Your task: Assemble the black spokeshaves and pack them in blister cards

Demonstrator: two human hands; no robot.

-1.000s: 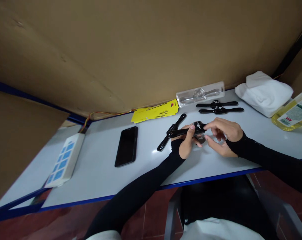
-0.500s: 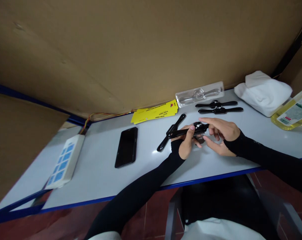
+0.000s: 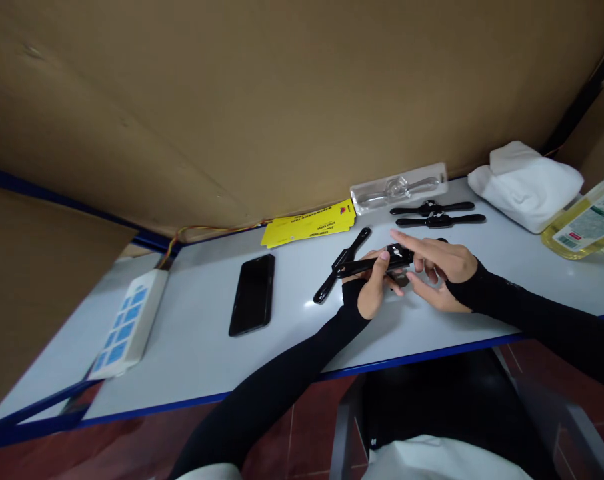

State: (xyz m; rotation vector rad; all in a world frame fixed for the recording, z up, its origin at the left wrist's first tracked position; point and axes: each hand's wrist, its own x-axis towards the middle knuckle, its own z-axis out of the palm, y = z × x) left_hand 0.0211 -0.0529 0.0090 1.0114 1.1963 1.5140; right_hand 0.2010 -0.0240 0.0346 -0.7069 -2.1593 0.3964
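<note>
The left hand point(image 3: 372, 288) is closed around one handle of a black two-handled tool point(image 3: 362, 266), holding it level just above the table point(image 3: 282, 347). The tool's middle block sits right beside the right hand point(image 3: 443, 270). That hand is loosely open, its forefinger stretched straight over the block and its thumb reaching under it, the other fingers curled; whether the fingertip presses the block cannot be told. A second black tool point(image 3: 358, 241) lies slantwise just beyond the left hand, crossing behind the held one. Beyond the right hand lie two more black tools point(image 3: 435, 213), then a clear blister pack point(image 3: 399, 187). Well off to the left hand's outer side lies a dark phone point(image 3: 253, 293), and yellow cards point(image 3: 309, 225) lie beyond it.
</note>
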